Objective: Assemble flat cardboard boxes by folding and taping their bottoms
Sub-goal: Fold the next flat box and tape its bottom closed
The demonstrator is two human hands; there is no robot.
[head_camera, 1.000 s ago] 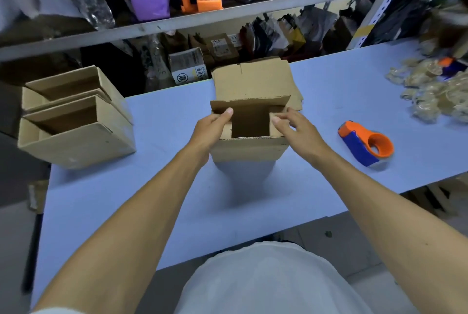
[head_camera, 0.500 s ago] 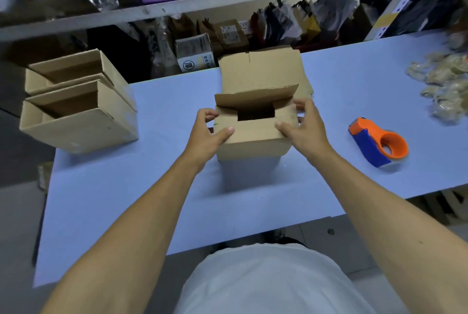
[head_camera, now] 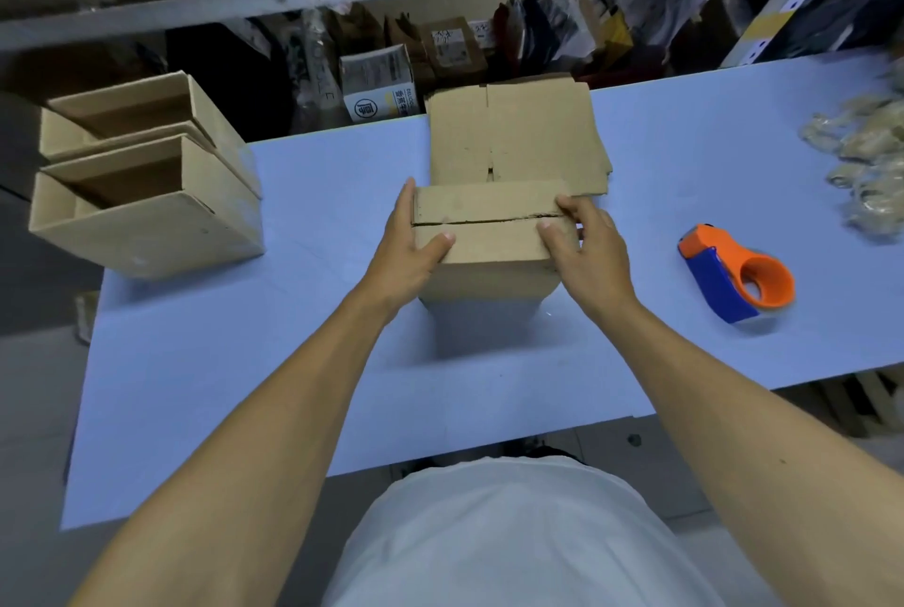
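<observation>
Since the earlier frame the two long flaps have come down and now close the cardboard box (head_camera: pixel 489 234), with only a thin seam between them. The box stands on the blue tabletop (head_camera: pixel 244 362), between the two hands. The left hand (head_camera: pixel 406 254) holds its left side, thumb pressing on the near flap. The right hand (head_camera: pixel 587 249) holds the right end, fingers curled on both flaps. A stack of flat boxes (head_camera: pixel 518 136) lies just behind. The tape dispenser (head_camera: pixel 738 273) lies well apart to the right.
</observation>
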